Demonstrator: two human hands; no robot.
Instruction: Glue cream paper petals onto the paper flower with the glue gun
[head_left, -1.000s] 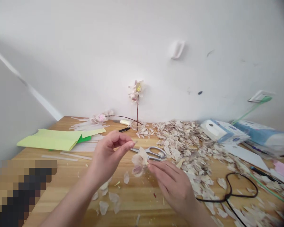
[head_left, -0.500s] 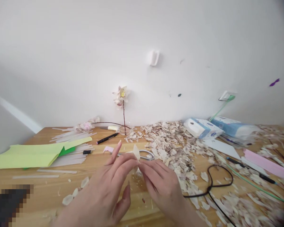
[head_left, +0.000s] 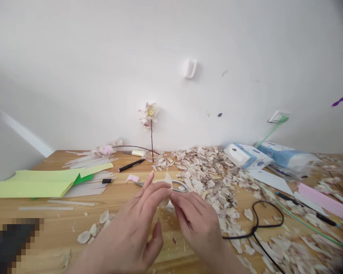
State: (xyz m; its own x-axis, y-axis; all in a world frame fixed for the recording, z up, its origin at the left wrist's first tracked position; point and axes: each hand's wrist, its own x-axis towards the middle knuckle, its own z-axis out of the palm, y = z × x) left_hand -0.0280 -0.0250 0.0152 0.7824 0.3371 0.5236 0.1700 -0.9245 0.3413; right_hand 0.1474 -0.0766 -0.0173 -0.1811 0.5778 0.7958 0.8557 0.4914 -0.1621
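At the middle of the bench both my hands meet around a pale, thin petal [head_left: 168, 178]. My left hand [head_left: 125, 222] has its index and middle fingers bent together against the petal, one finger raised and the thumb apart below. From the other side my right hand [head_left: 198, 219] pinches the petal's lower part, with its thumb and fingertips closed. Fingers hide much of the petal. Right behind them lies a silver tool with a looped handle [head_left: 182, 186], partly covered. Several loose petals [head_left: 93, 229] rest left of my left hand.
A large heap of dry petals [head_left: 202, 163] spreads rightward. A flower on a stem [head_left: 150, 110] stands at the wall. Nearby are yellow-green paper [head_left: 40, 182], translucent strips [head_left: 82, 190], a black pen [head_left: 131, 165], tissue packs [head_left: 248, 156] and a black cord [head_left: 254, 228].
The whole view has shifted slightly, so most things sit a little further right. Both hands stay at the petal; my left fingertips now cover more of its side.
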